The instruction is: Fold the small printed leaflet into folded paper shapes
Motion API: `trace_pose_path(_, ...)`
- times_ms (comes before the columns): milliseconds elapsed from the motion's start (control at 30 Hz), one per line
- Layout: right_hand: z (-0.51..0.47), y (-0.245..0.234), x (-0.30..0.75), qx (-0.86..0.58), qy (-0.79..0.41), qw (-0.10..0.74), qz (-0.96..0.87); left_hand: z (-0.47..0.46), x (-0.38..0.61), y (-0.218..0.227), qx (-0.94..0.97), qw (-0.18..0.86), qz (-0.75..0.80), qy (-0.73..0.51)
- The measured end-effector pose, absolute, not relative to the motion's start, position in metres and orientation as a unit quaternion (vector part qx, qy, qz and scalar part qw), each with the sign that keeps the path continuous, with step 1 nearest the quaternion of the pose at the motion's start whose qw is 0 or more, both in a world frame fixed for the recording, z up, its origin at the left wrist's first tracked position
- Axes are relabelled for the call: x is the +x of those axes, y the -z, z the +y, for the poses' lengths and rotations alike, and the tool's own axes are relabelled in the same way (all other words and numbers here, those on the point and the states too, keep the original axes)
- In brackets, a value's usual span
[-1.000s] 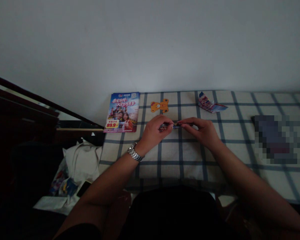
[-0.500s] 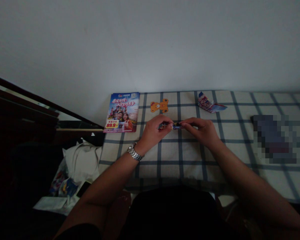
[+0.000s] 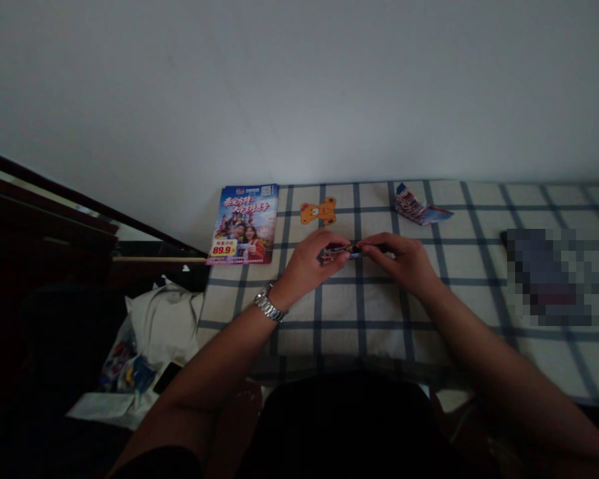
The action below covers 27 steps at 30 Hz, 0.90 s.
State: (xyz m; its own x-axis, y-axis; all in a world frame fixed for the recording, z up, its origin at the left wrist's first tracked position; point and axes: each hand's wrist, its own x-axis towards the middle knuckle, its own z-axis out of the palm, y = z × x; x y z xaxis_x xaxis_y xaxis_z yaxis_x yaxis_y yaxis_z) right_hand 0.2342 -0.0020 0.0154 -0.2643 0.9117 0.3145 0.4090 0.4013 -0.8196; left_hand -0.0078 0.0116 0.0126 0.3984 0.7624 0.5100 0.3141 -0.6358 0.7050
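Both of my hands meet over the checked tablecloth (image 3: 359, 313). My left hand (image 3: 309, 263), with a metal watch on its wrist, pinches one end of a small folded strip of coloured paper (image 3: 345, 251). My right hand (image 3: 404, 261) pinches the other end, fingers pressed together. The strip lies low, just above the cloth between my fingertips.
A colourful flyer (image 3: 243, 223) lies at the table's left edge. An orange bear cutout (image 3: 319, 210) and a crumpled piece of printed paper (image 3: 418, 205) sit near the wall. A blurred dark object (image 3: 552, 274) lies at right. Bags and papers (image 3: 144, 346) pile on the floor at left.
Almost nothing has moved. My fingers have shifted slightly on the paper strip, and both hands stay in the same spot.
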Motion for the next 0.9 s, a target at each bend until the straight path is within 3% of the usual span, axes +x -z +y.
trace_pose_path(167,-0.001,-0.018,0.232,-0.441,-0.288,0.409,-0.745,0.012,-0.006,-0.01,0.794,0.239,0.364,-0.424)
trace_pose_path(367,0.001,-0.018,0.235,-0.46,-0.211,0.479,-0.717,0.013,-0.007,-0.006,0.771,0.201,0.409,-0.445)
trace_pose_path(667,-0.004,-0.009,0.222,-0.424,-0.422,0.422,-0.681,0.011,-0.003,-0.005,0.773,0.219,0.373,-0.463)
trace_pose_path(900,-0.004,-0.007,0.22,-0.426,-0.453,0.448,-0.642,0.008,0.001,-0.007,0.8,0.235,0.341,-0.434)
